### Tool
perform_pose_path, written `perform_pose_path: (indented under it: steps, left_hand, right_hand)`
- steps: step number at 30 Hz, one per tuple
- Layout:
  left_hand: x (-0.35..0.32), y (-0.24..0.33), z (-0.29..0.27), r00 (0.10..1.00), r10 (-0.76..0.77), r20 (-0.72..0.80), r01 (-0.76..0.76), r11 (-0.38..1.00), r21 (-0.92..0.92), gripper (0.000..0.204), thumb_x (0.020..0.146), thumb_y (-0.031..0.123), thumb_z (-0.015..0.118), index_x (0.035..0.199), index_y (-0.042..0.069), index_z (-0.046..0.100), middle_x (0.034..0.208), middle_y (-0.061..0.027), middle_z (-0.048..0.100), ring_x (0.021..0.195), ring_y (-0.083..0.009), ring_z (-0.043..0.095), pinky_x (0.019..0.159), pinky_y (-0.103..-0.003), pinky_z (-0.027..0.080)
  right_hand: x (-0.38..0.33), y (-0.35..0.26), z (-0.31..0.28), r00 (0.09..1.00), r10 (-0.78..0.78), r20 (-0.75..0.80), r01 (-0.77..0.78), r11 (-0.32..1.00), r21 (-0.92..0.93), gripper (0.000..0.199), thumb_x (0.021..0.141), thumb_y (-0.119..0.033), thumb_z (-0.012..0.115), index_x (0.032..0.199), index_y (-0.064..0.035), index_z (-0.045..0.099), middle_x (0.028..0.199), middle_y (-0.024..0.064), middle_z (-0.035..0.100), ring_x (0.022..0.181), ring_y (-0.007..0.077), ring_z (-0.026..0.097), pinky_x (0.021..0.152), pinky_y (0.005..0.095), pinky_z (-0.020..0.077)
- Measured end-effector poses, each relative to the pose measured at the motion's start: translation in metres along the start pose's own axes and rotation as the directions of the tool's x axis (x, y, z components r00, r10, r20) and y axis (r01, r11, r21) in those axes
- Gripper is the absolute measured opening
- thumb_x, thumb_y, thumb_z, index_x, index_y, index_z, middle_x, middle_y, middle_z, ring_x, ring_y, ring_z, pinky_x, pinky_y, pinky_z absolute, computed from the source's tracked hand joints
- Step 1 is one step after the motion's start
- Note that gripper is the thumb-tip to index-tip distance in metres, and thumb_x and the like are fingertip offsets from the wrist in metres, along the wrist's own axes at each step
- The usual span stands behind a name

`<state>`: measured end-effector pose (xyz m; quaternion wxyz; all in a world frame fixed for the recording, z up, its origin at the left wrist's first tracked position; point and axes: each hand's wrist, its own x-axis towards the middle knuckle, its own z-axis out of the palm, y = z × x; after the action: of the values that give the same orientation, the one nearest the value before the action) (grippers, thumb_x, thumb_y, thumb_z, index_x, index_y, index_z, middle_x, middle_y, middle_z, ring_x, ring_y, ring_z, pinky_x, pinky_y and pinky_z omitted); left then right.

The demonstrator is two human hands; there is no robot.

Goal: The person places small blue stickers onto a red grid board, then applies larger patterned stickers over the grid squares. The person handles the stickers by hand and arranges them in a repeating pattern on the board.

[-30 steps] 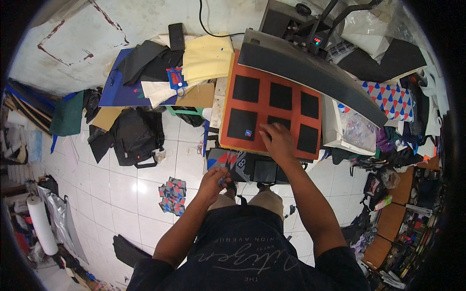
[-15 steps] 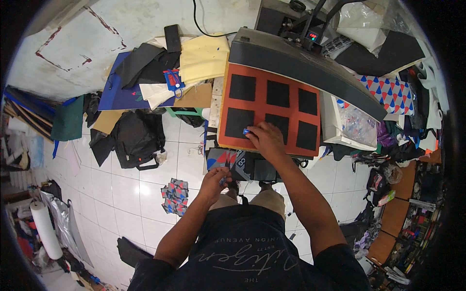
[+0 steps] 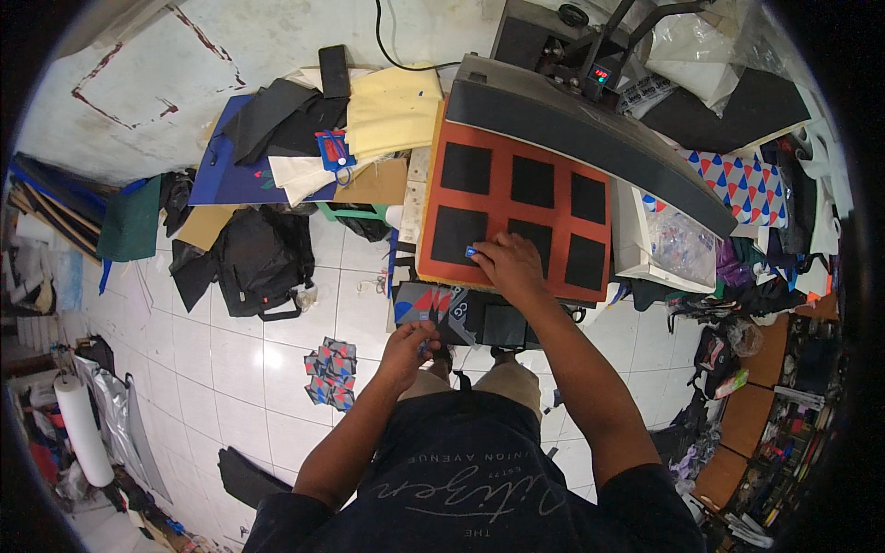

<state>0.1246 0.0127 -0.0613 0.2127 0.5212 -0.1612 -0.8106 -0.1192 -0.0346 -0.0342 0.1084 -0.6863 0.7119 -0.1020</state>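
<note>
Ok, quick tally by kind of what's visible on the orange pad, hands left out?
Black squares: 6 (one partly covered by the right hand)
Blue label: 1
Total on the pad: 7

Right grip [image 3: 512, 263] over press bed [image 3: 501, 175], touching label [image 3: 471, 252] over near-left patch [image 3: 456, 226]. Six patches on bed, two rows of three, around grip. Press head [image 3: 590, 138] beyond. Right of grip: box [image 3: 632, 230], plastic bag [image 3: 684, 244] inside. Ahead-left: cloth [image 3: 392, 106], phone [image 3: 334, 71] at its left. Floor [image 3: 240, 355] left of left grip [image 3: 410, 352]: cut pieces [image 3: 330, 373], backpack [image 3: 263, 263] farther ahead.
</note>
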Motion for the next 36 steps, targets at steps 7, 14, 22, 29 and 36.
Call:
perform_pose_path:
  steps: [7,14,22,29,36]
  left_hand:
    - [0.003,-0.002,-0.002,1.0,0.004,-0.006,-0.004,1.0,-0.003,0.016,0.089,0.021,0.063,0.099,0.009,0.059,0.088,-0.0023,0.06,0.077,-0.0122,0.058,0.066,-0.025,0.042]
    - [0.004,-0.005,-0.004,1.0,0.004,-0.003,-0.004,1.0,0.017,0.017,0.088,0.019,0.061,0.101,0.009,0.058,0.091,-0.0028,0.06,0.078,-0.0125,0.058,0.067,-0.025,0.043]
    - [0.005,-0.007,-0.007,1.0,-0.002,-0.019,0.003,1.0,0.017,0.018,0.088,0.018,0.061,0.102,0.008,0.058,0.091,-0.0036,0.06,0.079,-0.0131,0.059,0.068,-0.025,0.043]
    - [0.002,-0.006,-0.004,1.0,0.003,-0.01,-0.003,1.0,-0.014,0.019,0.087,0.019,0.061,0.102,0.008,0.057,0.09,-0.0039,0.06,0.078,-0.014,0.059,0.068,-0.026,0.043]
    - [0.004,-0.006,0.001,1.0,-0.007,-0.008,0.008,0.999,0.033,0.02,0.089,0.025,0.062,0.099,0.008,0.057,0.089,-0.0036,0.06,0.078,-0.0135,0.059,0.067,-0.026,0.044]
  right_hand:
    - [-0.002,0.004,0.005,0.997,-0.038,-0.07,0.036,0.999,-0.031,0.025,0.087,-0.035,0.062,0.103,-0.0177,0.069,0.09,0.0038,0.059,0.095,0.0243,0.057,0.085,0.0404,0.0448]
    - [-0.002,0.004,0.004,0.996,-0.067,-0.065,0.064,0.996,-0.054,0.026,0.087,-0.035,0.061,0.104,-0.0184,0.069,0.091,0.0038,0.06,0.094,0.0242,0.059,0.085,0.0416,0.0452]
    - [-0.001,0.001,-0.006,0.992,-0.013,-0.122,0.023,0.996,0.083,0.027,0.088,-0.033,0.06,0.105,-0.0141,0.067,0.091,0.0083,0.061,0.093,0.0276,0.06,0.082,0.0417,0.0479]
    - [-0.012,0.017,-0.015,0.98,0.04,-0.194,-0.025,0.997,0.077,0.023,0.085,-0.027,0.065,0.1,-0.0104,0.068,0.087,0.0075,0.061,0.087,0.0254,0.061,0.073,0.037,0.0494]
    - [-0.014,0.01,-0.003,0.99,-0.003,-0.144,0.017,0.995,0.095,0.024,0.085,-0.029,0.064,0.1,-0.0117,0.068,0.092,0.0074,0.062,0.089,0.0264,0.061,0.079,0.0411,0.0477]
